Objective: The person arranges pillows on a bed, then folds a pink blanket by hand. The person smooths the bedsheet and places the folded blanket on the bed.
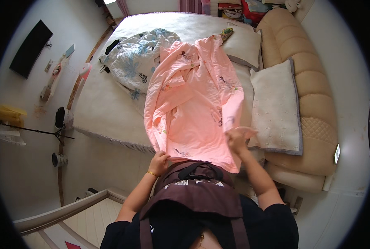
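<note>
A pink printed fabric cover [197, 105] lies rumpled over the bed, its near edge reaching my dark apron. My left hand [160, 162] pinches the near left corner of this cover between thumb and fingers. At the right edge, my right hand [237, 141] grips the pink cloth, with a blurred flap of it sticking out to the right. Beyond the cover to the left, a bunched white quilt with blue flowers [132, 62] lies partly under the pink fabric. A small green and yellow patterned item [226, 33] touches the far right corner of the cover.
The bed [110, 109] has a pale quilted mat with a grey edge. Two pale pillows [275, 105] lie on the right beside the padded beige headboard [312, 93]. A tripod [58, 134] and a wall-mounted screen [31, 49] are at the left. Folded textiles [234, 11] are stacked beyond the bed.
</note>
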{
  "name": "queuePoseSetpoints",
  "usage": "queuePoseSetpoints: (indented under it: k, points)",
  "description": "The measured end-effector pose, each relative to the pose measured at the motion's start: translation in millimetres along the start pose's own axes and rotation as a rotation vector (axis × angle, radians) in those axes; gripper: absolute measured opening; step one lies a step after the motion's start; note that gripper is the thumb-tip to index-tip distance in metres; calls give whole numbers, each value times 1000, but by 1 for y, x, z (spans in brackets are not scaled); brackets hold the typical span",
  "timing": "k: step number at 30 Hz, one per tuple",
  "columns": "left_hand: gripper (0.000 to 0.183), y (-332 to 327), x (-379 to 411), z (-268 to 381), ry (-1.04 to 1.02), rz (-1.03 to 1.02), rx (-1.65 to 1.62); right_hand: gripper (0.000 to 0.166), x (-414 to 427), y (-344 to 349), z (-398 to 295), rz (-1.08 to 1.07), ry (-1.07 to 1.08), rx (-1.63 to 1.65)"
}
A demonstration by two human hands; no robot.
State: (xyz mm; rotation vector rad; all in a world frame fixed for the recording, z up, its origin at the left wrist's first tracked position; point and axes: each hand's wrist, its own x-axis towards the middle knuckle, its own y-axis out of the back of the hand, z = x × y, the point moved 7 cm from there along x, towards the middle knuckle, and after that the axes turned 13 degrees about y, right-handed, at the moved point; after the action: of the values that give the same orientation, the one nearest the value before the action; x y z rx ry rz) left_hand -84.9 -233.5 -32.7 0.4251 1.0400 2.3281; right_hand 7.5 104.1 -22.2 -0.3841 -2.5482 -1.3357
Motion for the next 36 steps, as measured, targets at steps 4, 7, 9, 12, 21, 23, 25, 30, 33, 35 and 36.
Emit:
queuePoseSetpoints:
  k: [4,7,9,12,21,23,25,30,33,35,36]
  points:
    - [15,16,-8,2,124,-9,-45,15,-14,-52,-3,-30,-110,90]
    - [19,23,-24,-40,340,94,-31,15,-25,-50,11,44,-177,88]
    - [21,30,-31,-73,542,152,5,14,-33,-29,34,111,-251,143]
    - [30,34,-44,-121,649,324,13,18,-64,6,104,224,-653,246]
    - [53,-13,-95,-217,1001,437,118,32,-119,85,138,1047,-647,618]
    - [47,-22,-103,-233,1119,311,-94,38,-134,86,144,1132,-724,786]
    - [40,-20,-93,-221,1190,87,-450,43,-151,97,151,1184,-765,865]
    - [20,36,-41,-129,595,237,-186,47,-129,97,125,938,-725,926]
    - [25,41,5,-14,340,75,-159,27,-64,33,52,587,-713,1183]
    - [24,43,21,65,91,73,-237,20,-37,-36,3,305,-685,1259]
    - [23,28,23,76,-3,5,-189,18,-26,-78,-20,276,-677,1522]
